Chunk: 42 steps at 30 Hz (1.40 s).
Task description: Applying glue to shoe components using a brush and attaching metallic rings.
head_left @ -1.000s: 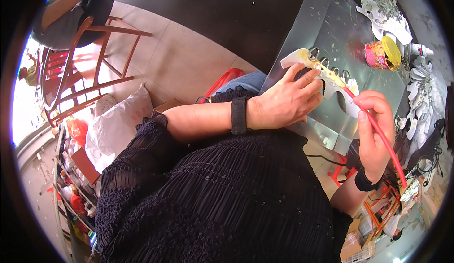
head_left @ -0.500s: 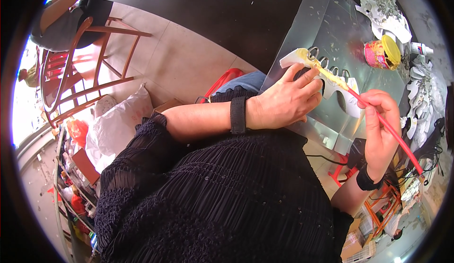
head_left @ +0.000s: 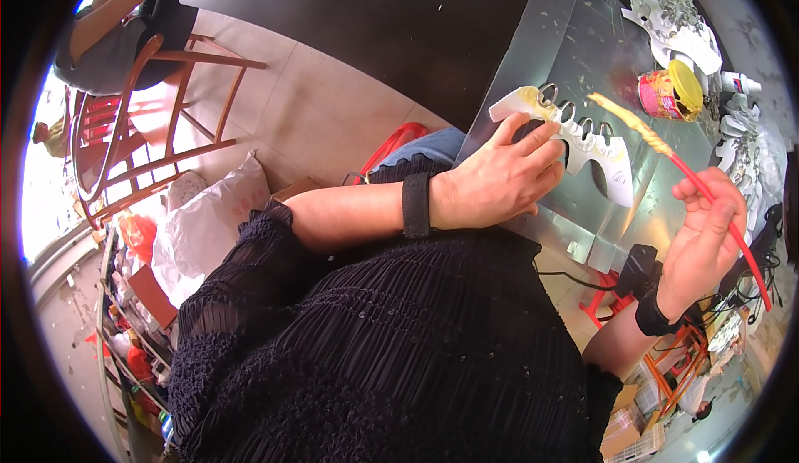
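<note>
My left hand (head_left: 503, 163) is closed on a white curved card (head_left: 616, 173) with cut-outs and yellow smears. Several metal rings (head_left: 567, 112) stand along the card's far edge. A dark patch shows under the fingers; I cannot tell what it is. In my right hand (head_left: 707, 234), pinched between thumb and fingers, is a red stick (head_left: 753, 267). Its far end is wrapped in a yellow paste-coated covering (head_left: 632, 126). That end hangs above the clear plastic sheet (head_left: 533, 55), apart from the card.
Beyond the card stands a red tub (head_left: 656, 95) with a yellow lid (head_left: 687, 87), next to a white bottle (head_left: 741, 83). White cards with metal rings lie piled (head_left: 670, 13) at the far right. A dark table (head_left: 374, 30) stretches left, near a wooden chair (head_left: 171, 105) and a seated person.
My right hand has drawn the red stick away to the right, lifting its yellow-coated end off the card. My left hand still grips the card in nearly the same place.
</note>
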Available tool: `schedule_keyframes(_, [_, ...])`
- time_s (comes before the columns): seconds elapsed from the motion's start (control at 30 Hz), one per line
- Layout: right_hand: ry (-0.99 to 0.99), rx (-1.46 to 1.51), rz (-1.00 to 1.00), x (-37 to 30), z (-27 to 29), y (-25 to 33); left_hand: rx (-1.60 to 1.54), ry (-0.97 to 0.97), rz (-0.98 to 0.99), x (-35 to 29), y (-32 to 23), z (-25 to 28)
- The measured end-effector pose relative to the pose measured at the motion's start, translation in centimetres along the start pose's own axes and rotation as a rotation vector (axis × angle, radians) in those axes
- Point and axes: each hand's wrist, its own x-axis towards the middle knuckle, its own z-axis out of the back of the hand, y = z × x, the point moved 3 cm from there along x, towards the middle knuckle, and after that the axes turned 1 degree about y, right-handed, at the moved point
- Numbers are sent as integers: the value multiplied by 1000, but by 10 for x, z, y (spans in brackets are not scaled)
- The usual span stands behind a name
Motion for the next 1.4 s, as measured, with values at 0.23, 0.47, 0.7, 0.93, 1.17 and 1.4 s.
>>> schedule_keyframes(0.23, [-138, 47, -46, -5, 28, 1, -68, -42, -3, 3, 0, 1])
schedule_keyframes(0.47, [-471, 68, -30, -22, 93, 4, -270, -80, -5, -1, 5, 7])
schedule_keyframes(0.7, [-578, 126, -39, -21, 118, -26, -302, -88, -21, 7, -11, 55])
schedule_keyframes(0.93, [-567, 71, -135, 12, 102, -38, -145, -153, 111, 9, 8, 69])
schedule_keyframes(1.17, [-428, -37, -141, 37, 98, -50, -66, -249, 400, -4, 31, 46])
schedule_keyframes(1.4, [-310, -196, -205, 49, 74, -70, -48, -292, 402, -1, 41, 32])
